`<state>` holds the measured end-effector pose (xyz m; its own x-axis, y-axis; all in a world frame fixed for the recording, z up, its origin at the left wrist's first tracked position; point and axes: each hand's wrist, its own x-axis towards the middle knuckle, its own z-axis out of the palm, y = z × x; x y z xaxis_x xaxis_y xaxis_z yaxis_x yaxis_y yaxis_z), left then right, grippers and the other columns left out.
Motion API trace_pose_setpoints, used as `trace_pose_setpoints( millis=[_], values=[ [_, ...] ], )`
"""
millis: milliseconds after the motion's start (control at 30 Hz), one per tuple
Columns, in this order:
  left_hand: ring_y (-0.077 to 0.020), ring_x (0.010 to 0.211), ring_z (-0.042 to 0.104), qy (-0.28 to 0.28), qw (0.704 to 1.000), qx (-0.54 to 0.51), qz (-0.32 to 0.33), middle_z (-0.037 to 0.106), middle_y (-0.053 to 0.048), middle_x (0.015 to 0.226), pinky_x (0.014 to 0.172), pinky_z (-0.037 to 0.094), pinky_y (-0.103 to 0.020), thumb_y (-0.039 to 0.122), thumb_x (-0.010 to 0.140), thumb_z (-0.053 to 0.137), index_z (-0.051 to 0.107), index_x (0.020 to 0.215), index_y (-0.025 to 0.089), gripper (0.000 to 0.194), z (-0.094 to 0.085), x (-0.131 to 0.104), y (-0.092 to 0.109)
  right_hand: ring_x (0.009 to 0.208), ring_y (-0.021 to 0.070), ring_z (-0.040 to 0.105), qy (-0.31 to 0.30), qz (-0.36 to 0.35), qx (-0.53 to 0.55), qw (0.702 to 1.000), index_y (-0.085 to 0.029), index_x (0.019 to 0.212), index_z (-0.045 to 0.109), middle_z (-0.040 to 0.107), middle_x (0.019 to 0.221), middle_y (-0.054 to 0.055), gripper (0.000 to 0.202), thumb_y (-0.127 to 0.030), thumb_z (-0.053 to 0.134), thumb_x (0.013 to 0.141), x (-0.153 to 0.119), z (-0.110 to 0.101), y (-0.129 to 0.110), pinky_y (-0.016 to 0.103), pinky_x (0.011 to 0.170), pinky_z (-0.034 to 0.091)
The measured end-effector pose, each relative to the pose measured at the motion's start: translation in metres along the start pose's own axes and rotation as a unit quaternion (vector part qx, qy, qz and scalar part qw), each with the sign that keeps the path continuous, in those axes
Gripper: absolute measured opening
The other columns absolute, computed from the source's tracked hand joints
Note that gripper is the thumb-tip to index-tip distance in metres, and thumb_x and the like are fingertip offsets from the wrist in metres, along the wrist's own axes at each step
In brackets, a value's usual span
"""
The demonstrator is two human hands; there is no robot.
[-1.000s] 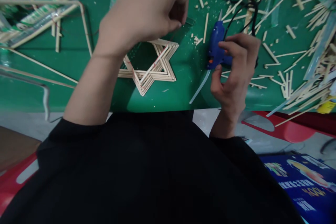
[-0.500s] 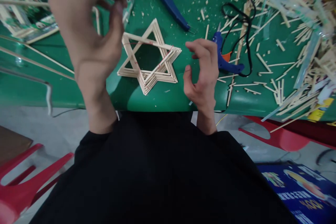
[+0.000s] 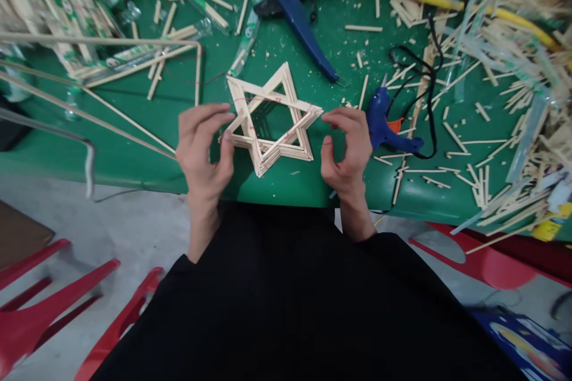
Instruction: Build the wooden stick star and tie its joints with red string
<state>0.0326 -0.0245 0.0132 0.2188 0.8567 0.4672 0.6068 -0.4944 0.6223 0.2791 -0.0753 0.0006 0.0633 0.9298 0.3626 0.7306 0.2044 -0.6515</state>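
A six-pointed star [image 3: 260,158] built from stacked wooden sticks lies flat on the green tabletop, with thin red lines across its top. My left hand [image 3: 205,146] is beside its left point, thumb and fingers apart; the thumb overlaps that tip, and I cannot tell whether it touches. Off the right point, my right hand [image 3: 347,146] is curved, with a gap between thumb and fingers and nothing in it. Just right of that hand lies a blue glue gun [image 3: 379,116] with an orange trigger. A blue-handled cutting tool [image 3: 301,27] rests behind the star.
Short stick pieces [image 3: 480,158] and plastic wrappers heap up on the right. Wrapped stick bundles [image 3: 49,18] fill the back left. Long bent stick frames [image 3: 102,41] reach in from the left. A black cord [image 3: 432,89] loops by the glue gun. Red chairs [image 3: 49,315] stand below.
My left hand has come down from above the table to the star's left side. My right hand stays near the right point. The view has shifted, showing more of the table's back.
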Motion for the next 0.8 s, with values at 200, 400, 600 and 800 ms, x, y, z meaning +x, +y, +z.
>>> trace_pose_setpoints(
  millis=[200,400,600,800],
  values=[
    [-0.0251,0.113,0.068,0.001,0.996,0.055,0.065,0.073,-0.003,0.117,0.095,0.057,-0.048,0.026,0.099,0.050,0.061,0.126,0.036,0.031,0.001,-0.001,0.002,0.095,0.0259,0.062,0.070,-0.055,-0.005,0.996,-0.034,0.125,0.052,0.062,0.103,0.008,0.031,-0.025,0.038,0.099,0.002,0.001,0.000,0.047,0.072,0.057],
    [-0.0269,0.121,0.063,-0.050,0.986,0.112,0.114,0.070,-0.004,0.130,0.097,0.054,-0.048,0.032,0.098,0.050,0.052,0.144,0.035,0.046,-0.003,-0.011,-0.005,0.090,0.0276,0.062,0.075,-0.036,-0.051,0.995,-0.037,0.124,0.052,0.061,0.095,0.008,0.031,-0.025,0.039,0.099,0.001,0.001,-0.001,0.049,0.070,0.057],
    [-0.0267,0.127,0.060,-0.087,0.982,0.141,0.096,0.065,-0.001,0.140,0.098,0.052,-0.049,0.035,0.100,0.046,0.048,0.149,0.040,0.050,-0.005,-0.020,-0.007,0.090,0.0267,0.063,0.094,-0.028,0.033,0.995,-0.039,0.120,0.060,0.061,0.094,0.005,0.032,-0.023,0.044,0.096,0.002,0.004,-0.003,0.046,0.072,0.056],
    [-0.0298,0.125,0.062,-0.097,0.980,0.140,0.102,0.064,-0.001,0.142,0.096,0.051,-0.054,0.032,0.097,0.050,0.038,0.154,0.046,0.060,-0.006,-0.022,-0.011,0.081,0.0243,0.063,0.137,-0.025,0.029,0.990,-0.039,0.111,0.062,0.060,0.086,0.002,0.025,-0.027,0.048,0.094,0.004,0.008,-0.002,0.044,0.066,0.056]
  ],
)
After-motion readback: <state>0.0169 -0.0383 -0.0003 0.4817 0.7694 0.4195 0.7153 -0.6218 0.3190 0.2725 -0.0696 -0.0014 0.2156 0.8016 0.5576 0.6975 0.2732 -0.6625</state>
